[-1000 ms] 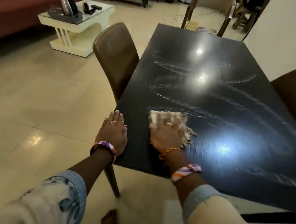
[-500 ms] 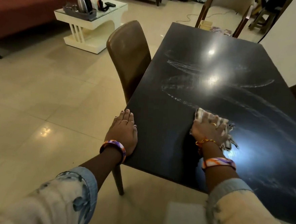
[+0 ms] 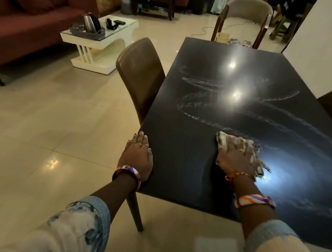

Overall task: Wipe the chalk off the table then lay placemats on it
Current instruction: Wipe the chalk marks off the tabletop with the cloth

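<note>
Black table [image 3: 178, 156]: chalk streaks [image 3: 198, 106], cloth [image 3: 224, 141] on top

Crumpled pale cloth [image 3: 226, 142] lies on the glossy black table [image 3: 181, 152], beside white chalk smears [image 3: 200, 106]

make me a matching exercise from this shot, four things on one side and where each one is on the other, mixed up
Things
1. cloth
2. left hand
3. kettle
4. chalk streaks

Places
A. on the white side table
B. resting on the left edge of the dark table
C. under the right hand
D. across the middle of the tabletop, beyond the cloth

Pairs: 1-C, 2-B, 3-A, 4-D
</note>
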